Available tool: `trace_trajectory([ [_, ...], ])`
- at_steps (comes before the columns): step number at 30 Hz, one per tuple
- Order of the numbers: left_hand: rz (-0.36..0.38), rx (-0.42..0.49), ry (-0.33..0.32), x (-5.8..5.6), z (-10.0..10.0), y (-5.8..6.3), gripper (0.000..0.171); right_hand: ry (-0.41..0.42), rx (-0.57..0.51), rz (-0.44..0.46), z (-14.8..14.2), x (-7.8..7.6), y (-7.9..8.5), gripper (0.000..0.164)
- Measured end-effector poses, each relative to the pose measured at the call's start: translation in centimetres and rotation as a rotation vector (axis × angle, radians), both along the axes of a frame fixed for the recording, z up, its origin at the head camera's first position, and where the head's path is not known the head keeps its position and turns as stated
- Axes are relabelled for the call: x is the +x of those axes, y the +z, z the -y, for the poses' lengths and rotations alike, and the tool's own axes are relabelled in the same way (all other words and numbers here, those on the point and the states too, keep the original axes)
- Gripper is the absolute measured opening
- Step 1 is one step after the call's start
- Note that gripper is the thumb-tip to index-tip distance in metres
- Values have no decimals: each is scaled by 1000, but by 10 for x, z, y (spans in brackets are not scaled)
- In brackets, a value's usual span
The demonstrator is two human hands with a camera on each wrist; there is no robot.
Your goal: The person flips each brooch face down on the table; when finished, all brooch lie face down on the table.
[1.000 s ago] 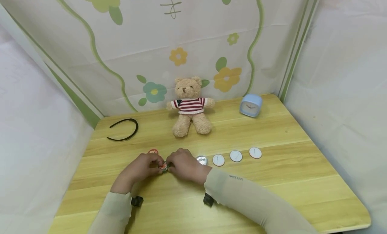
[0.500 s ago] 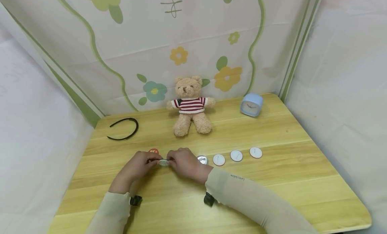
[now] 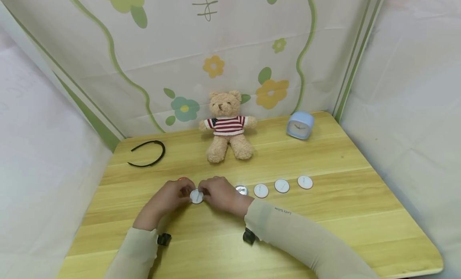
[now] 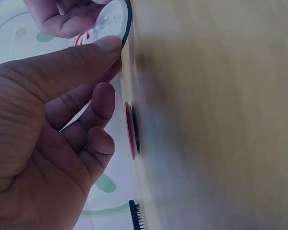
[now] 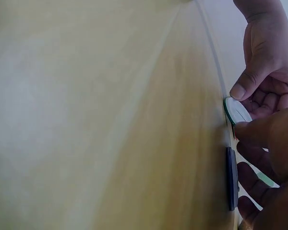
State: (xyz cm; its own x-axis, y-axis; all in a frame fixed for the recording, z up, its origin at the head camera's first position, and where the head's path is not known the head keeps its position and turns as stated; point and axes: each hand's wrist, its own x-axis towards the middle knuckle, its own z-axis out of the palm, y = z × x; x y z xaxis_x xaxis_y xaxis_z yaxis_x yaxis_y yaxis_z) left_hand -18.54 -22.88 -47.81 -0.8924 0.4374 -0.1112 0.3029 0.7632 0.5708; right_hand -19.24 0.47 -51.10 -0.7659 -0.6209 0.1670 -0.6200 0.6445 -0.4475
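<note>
Between both hands is a round pin-back button badge [image 3: 196, 196], its white back and pin turned up toward the head camera. The left wrist view shows this badge [image 4: 110, 21] with a green rim. My left hand [image 3: 167, 199] pinches its left edge between thumb and fingers. From the other side my right hand [image 3: 220, 197] pinches the right edge. A red badge [image 3: 182, 178] lies behind my left hand, mostly hidden; its red rim shows edge-on in the left wrist view. Just right of my right hand lies a silvery-backed badge [image 3: 242, 189], partly covered.
Three white-backed badges, the nearest one [image 3: 261, 190] included, continue the row rightward on the wooden table [image 3: 345, 215]. A teddy bear [image 3: 228, 127] in a striped shirt sits at the back. A black headband [image 3: 163, 153] lies back left, a blue clock [image 3: 299, 126] stands back right.
The badge between my hands has flipped: its printed, colourful face showed first, then it was nearly edge-on, and now its white back faces up. Both hands have stayed nearly in place.
</note>
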Motion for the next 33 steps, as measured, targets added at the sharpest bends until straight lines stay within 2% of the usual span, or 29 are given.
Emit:
trace_trajectory([
  [6,-23,-13,-63,0,-1,-1,23,11,42,-15,0,1,-1,21],
  [15,-67,-50,-118,-2,2,-7,23,22,72,-7,-1,2,1,18],
  [18,-55,-42,-95,-3,5,-6,22,25,84,-8,-1,2,1,19],
  [20,-41,-26,-57,-5,10,-4,24,25,93,-5,0,2,0,20],
  [25,-24,24,47,-14,29,3,44,23,98,0,0,0,-2,20],
  [29,2,8,61,-26,43,4,58,15,98,5,0,-1,-3,20],
  [33,61,-6,51,-38,51,0,59,6,94,13,0,-1,-4,20],
])
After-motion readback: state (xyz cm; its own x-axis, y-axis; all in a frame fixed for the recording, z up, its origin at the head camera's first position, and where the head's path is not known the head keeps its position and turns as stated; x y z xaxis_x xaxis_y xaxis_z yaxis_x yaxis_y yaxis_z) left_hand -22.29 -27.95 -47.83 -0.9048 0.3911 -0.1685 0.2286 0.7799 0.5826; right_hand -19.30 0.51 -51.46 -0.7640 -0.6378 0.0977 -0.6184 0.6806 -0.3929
